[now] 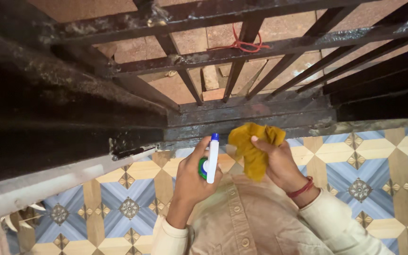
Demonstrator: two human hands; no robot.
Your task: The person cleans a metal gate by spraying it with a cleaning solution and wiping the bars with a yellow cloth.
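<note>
My left hand (191, 177) grips a spray bottle (211, 158) with a white trigger head, a blue tip and a green body, its nozzle pointing up toward the railing. My right hand (279, 163) holds a crumpled mustard-yellow cloth (251, 144) just to the right of the bottle. Both hands are close in front of my beige buttoned shirt (242, 217). A red thread band sits on my right wrist (301, 189). Directly ahead of the hands is the flat bottom rail of a black metal railing (251, 118).
The black railing's bars (242, 56) run across the upper view, with a red string (242, 45) tied on one. A thick dark rail (48, 118) slants at the left. Patterned blue and tan floor tiles (378, 160) lie below. Reddish paving (185, 85) shows beyond the bars.
</note>
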